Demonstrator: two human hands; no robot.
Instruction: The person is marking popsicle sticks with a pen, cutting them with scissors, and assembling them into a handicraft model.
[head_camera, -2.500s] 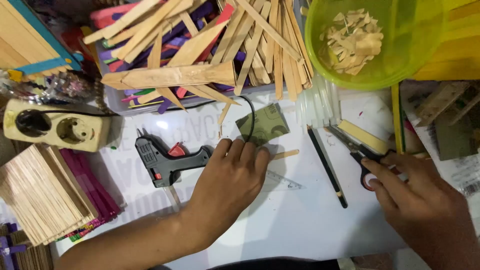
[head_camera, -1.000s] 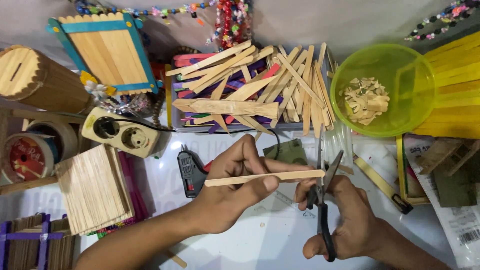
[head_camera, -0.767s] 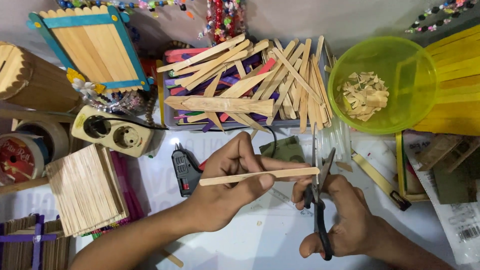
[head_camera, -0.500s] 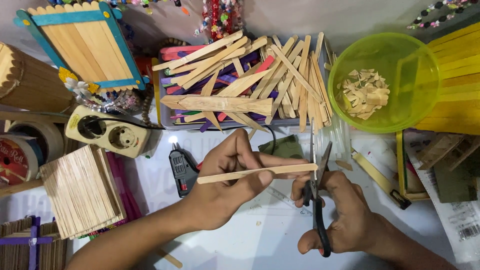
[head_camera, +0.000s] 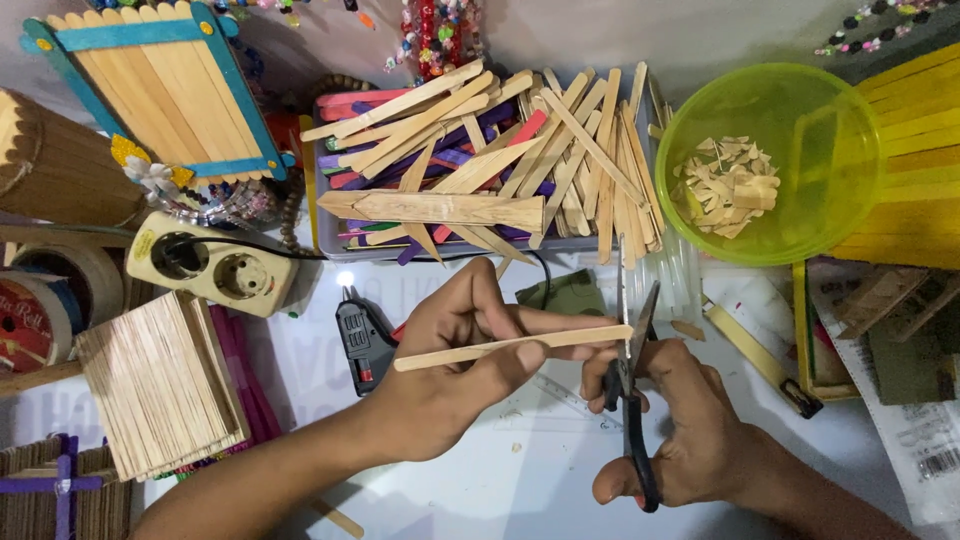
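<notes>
— Two hands are busy at the near middle: the left hand (head_camera: 450, 365) pinches a plain stick (head_camera: 512, 346) level between thumb and fingers, and the right hand (head_camera: 680, 425) is closed through the handles of black scissors (head_camera: 630, 400).

— Has the cut been made?

— Not yet, I'd judge. The blades stand parted around the stick's right tip, and the stick looks whole.

— What about the containers?

— A green bowl (head_camera: 800, 235) at the far right holds a heap of small wooden offcuts. Left of it, a tray (head_camera: 330, 235) is piled with plain and coloured sticks. A glue gun (head_camera: 362, 345) lies just left of the left hand.
</notes>
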